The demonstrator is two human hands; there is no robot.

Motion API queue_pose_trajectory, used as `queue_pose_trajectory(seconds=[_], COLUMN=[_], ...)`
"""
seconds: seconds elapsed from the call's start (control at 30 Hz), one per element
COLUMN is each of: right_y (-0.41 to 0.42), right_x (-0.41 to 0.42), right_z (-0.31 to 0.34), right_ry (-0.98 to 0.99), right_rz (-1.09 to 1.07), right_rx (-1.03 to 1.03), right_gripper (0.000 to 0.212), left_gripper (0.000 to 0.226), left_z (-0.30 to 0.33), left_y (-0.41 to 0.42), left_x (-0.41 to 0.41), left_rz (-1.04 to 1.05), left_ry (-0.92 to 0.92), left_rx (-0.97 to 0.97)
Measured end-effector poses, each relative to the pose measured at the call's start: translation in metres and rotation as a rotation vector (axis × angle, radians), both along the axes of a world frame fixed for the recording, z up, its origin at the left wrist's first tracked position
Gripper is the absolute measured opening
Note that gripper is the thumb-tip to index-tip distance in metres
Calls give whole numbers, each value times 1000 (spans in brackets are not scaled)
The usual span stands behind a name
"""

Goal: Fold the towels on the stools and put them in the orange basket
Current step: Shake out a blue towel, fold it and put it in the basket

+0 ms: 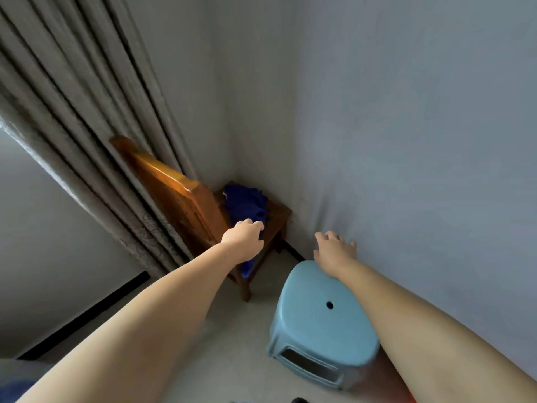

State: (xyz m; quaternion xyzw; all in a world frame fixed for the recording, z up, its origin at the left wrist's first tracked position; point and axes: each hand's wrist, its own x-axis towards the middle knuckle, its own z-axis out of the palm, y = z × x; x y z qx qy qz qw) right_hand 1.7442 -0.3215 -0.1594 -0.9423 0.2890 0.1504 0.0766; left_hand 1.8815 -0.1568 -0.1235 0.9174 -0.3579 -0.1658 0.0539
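Left hand (243,238): fingers (255,224) curled over the near edge of the blue towel (247,206), touching it; whether they've actually closed on the cloth I can't tell. Right hand (335,247): fingers (331,235) spread and relaxed, holding nothing, hovering to the right of the towel, above the far end of the light blue stool (322,318).

Towel is bunched on the seat of the wooden chair (186,196) in the corner, one end hanging off the seat's front edge. Stool sits just in front-right of the chair, top bare. Curtain (87,112) hangs behind the chair back. Orange basket not in view.

Step in hand, my read: picking up the towel. To do it well: pinch a corner or hem, not the middle of the bunch. Bring the right hand over to find the matching corner. Lift clear of the chair back so nothing snags, shake it flat, then fold on the stool top.
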Motion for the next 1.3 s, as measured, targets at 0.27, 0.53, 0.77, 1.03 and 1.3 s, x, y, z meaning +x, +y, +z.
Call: queue_pose_trajectory(seconds=[0.27, 0.53, 0.77, 1.03, 1.3], right_y=[-35, -34, -38, -19, -20], right_x=[53, 105, 114, 107, 106], right_z=[-84, -209, -312, -354, -358], right_ry=[37, 84, 135, -246, -268], right_rz=[-183, -467, -461, -449, -427], right_rx=[140, 342, 294, -22, -63], right_gripper=[41, 44, 50, 37, 33], left_gripper=[42, 35, 68, 112, 51], left_z=[-91, -218, -318, -384, -401], left_y=[-76, -143, -174, -176, -157], left_x=[75, 148, 222, 275, 280], left_rz=[-136, -269, 35, 252, 253], left_ry=[137, 120, -4, 240, 135], left_rx=[133, 328, 321, 360, 279])
